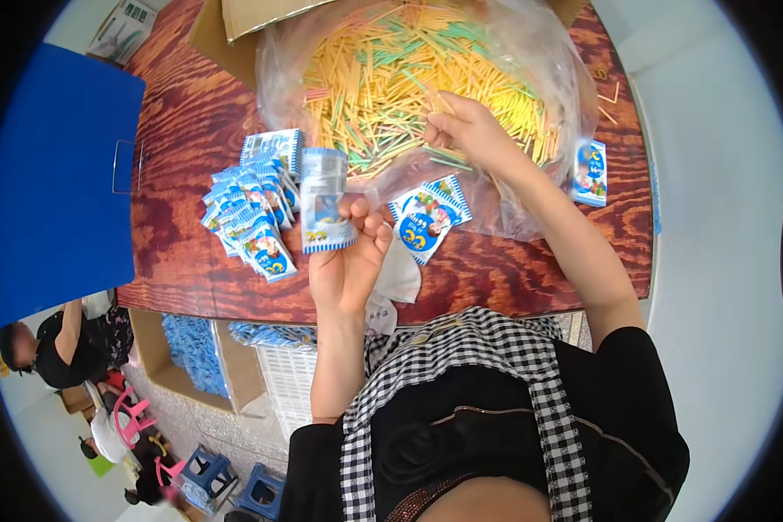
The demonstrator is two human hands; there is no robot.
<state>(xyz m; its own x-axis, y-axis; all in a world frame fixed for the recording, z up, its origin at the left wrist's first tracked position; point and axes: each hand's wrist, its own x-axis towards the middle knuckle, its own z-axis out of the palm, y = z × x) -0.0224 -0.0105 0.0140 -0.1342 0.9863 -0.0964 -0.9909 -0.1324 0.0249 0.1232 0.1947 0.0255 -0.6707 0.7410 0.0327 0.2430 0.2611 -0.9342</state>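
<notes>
In my left hand (348,268) I hold a small blue-and-white packet (324,187) upright, its printed side partly see-through, with my fingers curled at its right edge. My right hand (468,132) is over a heap of thin sticks (365,74), yellow, green and some pink, lying in a clear plastic bag (280,65). Its fingers are pinched together, and thin sticks (435,97) show at the fingertips. A pile of similar packets (250,209) lies left of my left hand, and loose packets (426,222) lie between my arms.
The bag stands against a cardboard box (226,43) on a red wood-grain table (183,104). One packet (590,174) and stray sticks (609,106) lie at the right. A blue panel (70,174) is at the left. Below are a box of blue packets (191,348), stools (207,474) and other people (65,348).
</notes>
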